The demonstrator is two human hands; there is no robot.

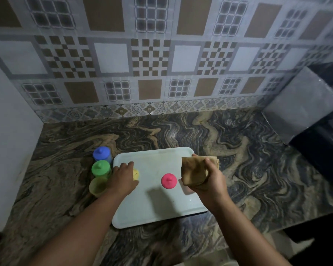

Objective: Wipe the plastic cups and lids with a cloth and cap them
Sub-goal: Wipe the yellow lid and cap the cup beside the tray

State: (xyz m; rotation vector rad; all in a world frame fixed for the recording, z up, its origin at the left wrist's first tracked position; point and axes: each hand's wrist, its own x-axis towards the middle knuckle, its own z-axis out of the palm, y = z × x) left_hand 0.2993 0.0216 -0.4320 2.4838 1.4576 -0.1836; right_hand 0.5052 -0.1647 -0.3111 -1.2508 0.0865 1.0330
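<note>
From the head view I looked down on a marbled bench (238,150) carrying a pale tray (154,208). My left hand (123,177) lay over a yellow lid (136,174) at the tray's left edge, fingers curled down onto it; I could not tell whether they had closed on it. My right hand (208,179) gripped a folded brown cloth (193,170) above the tray's right side. A pink lid (169,181) sat knob-up on the tray between the hands, nearer the right. Off the tray to the left stood a blue-capped cup (102,153), a green-capped cup (101,168), and an open yellow cup (98,187) just left of my left wrist. I judged the yellow lid's cup lay leftward, nearest the left hand.
</note>
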